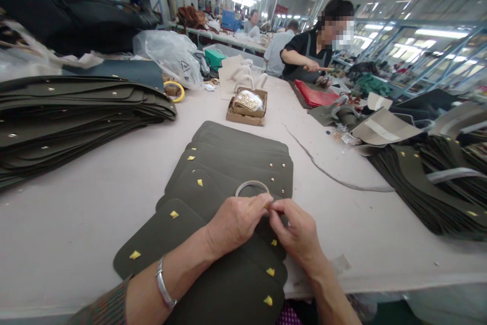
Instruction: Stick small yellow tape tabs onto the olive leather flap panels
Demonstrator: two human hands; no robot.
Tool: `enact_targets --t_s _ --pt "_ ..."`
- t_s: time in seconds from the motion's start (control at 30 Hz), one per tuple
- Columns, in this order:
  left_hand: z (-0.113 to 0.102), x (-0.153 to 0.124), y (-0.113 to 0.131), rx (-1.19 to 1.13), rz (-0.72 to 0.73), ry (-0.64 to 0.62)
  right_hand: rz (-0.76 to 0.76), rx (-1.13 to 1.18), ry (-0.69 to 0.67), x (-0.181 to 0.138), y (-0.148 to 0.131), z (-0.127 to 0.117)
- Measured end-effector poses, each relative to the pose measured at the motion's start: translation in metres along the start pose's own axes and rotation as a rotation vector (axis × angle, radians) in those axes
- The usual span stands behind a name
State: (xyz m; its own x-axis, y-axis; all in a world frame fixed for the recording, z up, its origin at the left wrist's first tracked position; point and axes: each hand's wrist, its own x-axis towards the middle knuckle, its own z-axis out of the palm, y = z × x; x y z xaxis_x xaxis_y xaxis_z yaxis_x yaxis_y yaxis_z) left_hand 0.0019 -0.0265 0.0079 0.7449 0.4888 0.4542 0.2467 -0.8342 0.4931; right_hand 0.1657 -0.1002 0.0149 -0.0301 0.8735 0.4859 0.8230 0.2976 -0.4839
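Several dark olive, round-cornered panels (232, 163) lie overlapped like a fan in front of me. Small yellow tape pieces (174, 214) stick to them, and gold studs show at the far right corner. A narrow tape roll (247, 183) stands out behind the fingers of my left hand (238, 221), which are closed on it. My right hand (294, 226) is pinched at the left fingertips. A bit of yellow shows between the two hands, and my right fingers hide whatever they grip.
A thick stack of olive panels (76, 117) lies at left. Farther back is a cardboard box (247, 118) of gold studs. A cord (327, 178) crosses the table (342, 223) toward a bundle of olive strips (414, 193). Across the table, a person (308, 56) holds a wooden-handled tool.
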Motion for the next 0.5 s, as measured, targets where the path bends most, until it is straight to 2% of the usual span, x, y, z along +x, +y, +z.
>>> enact_targets --t_s 0.13,0.2,0.27,0.4,0.5 --pt "-0.002 0.000 -0.001 0.016 -0.047 -0.013 0.018 -0.053 0.086 -0.002 -0.006 0.004" --pt "-0.002 0.002 0.000 0.050 -0.053 0.011 0.095 -0.030 0.120 -0.001 -0.011 0.005" --pt "-0.003 0.003 0.002 0.077 -0.044 0.042 0.258 0.098 0.128 0.001 -0.014 0.006" --pt "-0.005 0.007 0.009 0.083 0.039 0.134 0.651 0.538 0.128 0.009 -0.005 0.007" --pt "-0.007 0.011 0.006 0.171 0.024 0.133 0.771 0.615 0.189 0.013 0.015 0.006"
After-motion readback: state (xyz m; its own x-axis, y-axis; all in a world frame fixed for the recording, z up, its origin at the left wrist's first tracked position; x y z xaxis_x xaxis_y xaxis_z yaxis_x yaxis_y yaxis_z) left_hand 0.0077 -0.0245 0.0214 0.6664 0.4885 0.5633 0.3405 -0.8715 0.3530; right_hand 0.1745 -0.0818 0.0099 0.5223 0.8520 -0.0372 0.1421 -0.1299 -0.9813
